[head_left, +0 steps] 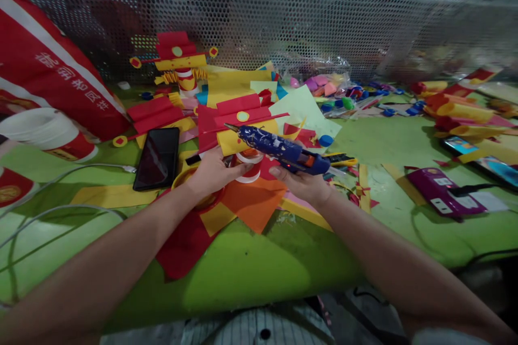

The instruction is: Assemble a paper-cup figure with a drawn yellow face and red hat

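My right hand (305,186) is wrapped round the handle of a blue glue gun (275,145), its nozzle pointing left. A small red light glows on the gun's side. The gun passes in front of a paper figure (238,105) with a red rolled hat, a yellow band and a paper cup (250,168) below. My left hand (211,173) is closed at the figure's lower left side, gripping it; its fingertips are partly hidden behind the figure. Orange paper (254,205) and red paper (182,248) lie beneath my hands.
A black phone (157,159) and stacked paper cups (48,132) stand left, by a red bag (52,54). A finished-looking paper figure (181,59) stands behind. A purple power strip (445,191) lies right; bottle caps (326,140) and cables are scattered on the green table (243,275).
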Demonstrator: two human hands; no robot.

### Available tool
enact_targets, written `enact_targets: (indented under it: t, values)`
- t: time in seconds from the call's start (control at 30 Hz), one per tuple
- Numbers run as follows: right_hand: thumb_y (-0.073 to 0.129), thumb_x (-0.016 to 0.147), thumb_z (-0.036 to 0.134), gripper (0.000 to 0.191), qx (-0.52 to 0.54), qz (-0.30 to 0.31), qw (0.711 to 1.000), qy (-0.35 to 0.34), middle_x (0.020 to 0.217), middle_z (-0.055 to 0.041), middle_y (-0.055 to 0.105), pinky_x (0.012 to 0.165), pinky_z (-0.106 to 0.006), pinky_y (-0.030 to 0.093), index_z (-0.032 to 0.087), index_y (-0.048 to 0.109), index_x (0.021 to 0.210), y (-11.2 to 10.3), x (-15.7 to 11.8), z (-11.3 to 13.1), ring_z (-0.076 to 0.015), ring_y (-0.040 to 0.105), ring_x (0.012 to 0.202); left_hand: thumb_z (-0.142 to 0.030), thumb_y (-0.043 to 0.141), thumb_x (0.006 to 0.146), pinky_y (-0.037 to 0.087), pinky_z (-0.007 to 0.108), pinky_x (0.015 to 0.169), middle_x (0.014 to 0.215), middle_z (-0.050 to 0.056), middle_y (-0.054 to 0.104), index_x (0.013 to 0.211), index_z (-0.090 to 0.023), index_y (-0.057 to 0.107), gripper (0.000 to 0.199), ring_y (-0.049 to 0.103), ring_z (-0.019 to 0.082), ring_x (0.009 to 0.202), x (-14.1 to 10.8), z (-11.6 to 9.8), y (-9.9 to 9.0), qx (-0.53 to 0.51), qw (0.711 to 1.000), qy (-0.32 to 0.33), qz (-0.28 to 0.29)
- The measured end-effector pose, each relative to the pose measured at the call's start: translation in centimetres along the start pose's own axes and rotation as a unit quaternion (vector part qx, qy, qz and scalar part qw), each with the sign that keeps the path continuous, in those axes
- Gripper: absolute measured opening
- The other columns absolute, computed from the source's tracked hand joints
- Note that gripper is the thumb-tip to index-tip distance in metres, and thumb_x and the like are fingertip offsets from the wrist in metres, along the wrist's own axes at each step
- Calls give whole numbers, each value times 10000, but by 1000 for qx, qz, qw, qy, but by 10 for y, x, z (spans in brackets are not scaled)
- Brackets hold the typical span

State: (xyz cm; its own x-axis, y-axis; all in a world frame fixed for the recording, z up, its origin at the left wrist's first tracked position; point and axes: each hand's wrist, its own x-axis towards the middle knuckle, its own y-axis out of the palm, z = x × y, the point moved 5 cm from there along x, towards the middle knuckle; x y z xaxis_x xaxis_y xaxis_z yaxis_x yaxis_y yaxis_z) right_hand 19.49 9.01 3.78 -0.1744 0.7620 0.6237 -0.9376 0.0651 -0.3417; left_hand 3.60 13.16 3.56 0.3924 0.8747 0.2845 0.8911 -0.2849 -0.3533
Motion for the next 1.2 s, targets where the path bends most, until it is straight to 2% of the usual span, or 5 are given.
enact_targets:
  t: [0.2, 0.4, 0.7, 1.03, 1.2]
  values:
    - [596, 792, 415, 245, 1, 10, 1000, -5, 848, -34, 590, 659, -334, 527, 246, 534, 959, 1, -1, -3, -182, 597, 758, -339, 704, 619, 474, 364, 895, 940, 60, 723, 861, -168, 691, 297, 637, 247, 967, 1, -3, -1, 22, 1000, 12, -2]
    - [595, 771, 493, 329, -33, -2, 999, -19, 877, -45, 591, 718, -377, 509, 235, 540, 968, 0, -1, -3, -196, 582, 806, -354, 710, 611, 479, 355, 877, 924, 63, 722, 833, -171, 691, 288, 645, 235, 915, 0, -2, -2, 22, 1000, 5, -6]
    - [544, 767, 578, 375, -73, 11, 997, -1, 861, -46, 598, 741, -420, 458, 246, 546, 942, 1, 2, -2, -216, 545, 811, -355, 720, 599, 485, 359, 866, 854, 59, 729, 799, -178, 688, 270, 648, 231, 893, -1, 0, -2, 7, 1000, 3, -5]
    - [545, 751, 604, 393, -70, 15, 997, 2, 836, -47, 602, 739, -460, 463, 244, 549, 910, 1, 5, 4, -221, 547, 774, -383, 703, 620, 493, 335, 846, 963, 71, 712, 870, -163, 669, 335, 646, 217, 877, 0, -5, -2, 4, 1000, 12, 10]
    - [522, 773, 593, 385, -67, 20, 997, -12, 838, -52, 609, 771, -478, 452, 236, 549, 913, 1, 5, 7, -224, 565, 782, -393, 704, 613, 506, 328, 793, 908, 67, 715, 848, -153, 648, 340, 647, 219, 859, 0, -3, -3, -6, 1000, 3, 12]
